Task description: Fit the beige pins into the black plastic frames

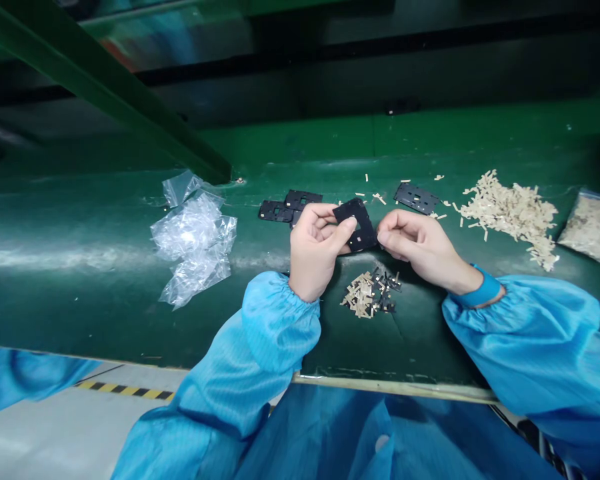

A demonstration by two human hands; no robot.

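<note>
My left hand (pixel 316 247) grips a flat black plastic plate (pixel 364 230) with cut-out openings, its thumb lying across the face. At the plate's right edge, my right hand (pixel 415 241) is closed in a pinch. Whatever its fingertips hold, if anything, is too small to make out. Just below the hands lies a small pile of beige strips (pixel 363 293) mixed with black pieces (pixel 386 287). Behind my left hand are several similar black plates (pixel 303 199), partly hidden by it. Another black plate (pixel 416 198) rests beyond my right hand.
Clear plastic bags (pixel 195 230) are heaped on the green table (pixel 105 280) at left. On the right sit a large pile of beige strips (pixel 513 210) and a filled clear bag (pixel 593 227). A green post (pixel 145 113) slants down to the table's back. A blue sleeve (pixel 25 377) shows at lower left.
</note>
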